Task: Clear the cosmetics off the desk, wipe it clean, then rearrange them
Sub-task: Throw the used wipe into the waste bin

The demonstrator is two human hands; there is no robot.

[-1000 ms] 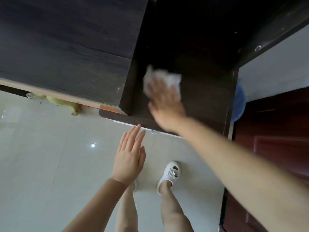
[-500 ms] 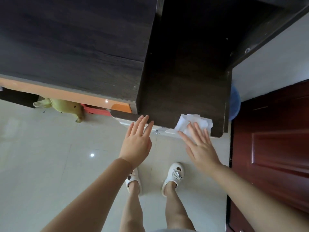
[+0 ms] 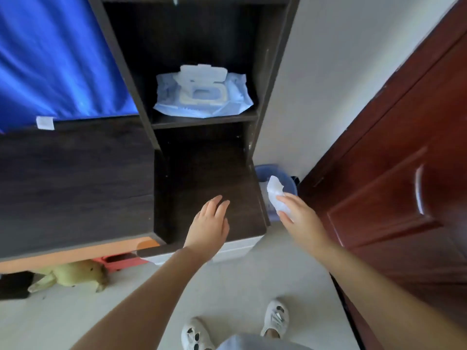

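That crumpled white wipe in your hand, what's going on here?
A person is cleaning a dark wooden desk. The right hand pinches a used wet wipe and holds it off the desk's right edge, above a blue bin on the floor, probably to drop it in. The left hand hovers open over the lower desk surface. A pack of wet wipes, lid flipped up, lies on the shelf above. No cosmetics are in view.

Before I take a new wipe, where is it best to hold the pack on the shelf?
Probably grip the wipes pack by its soft blue front edge, reaching in from the open shelf front. Its raised lid stands at the back, and the shelf walls block both sides.
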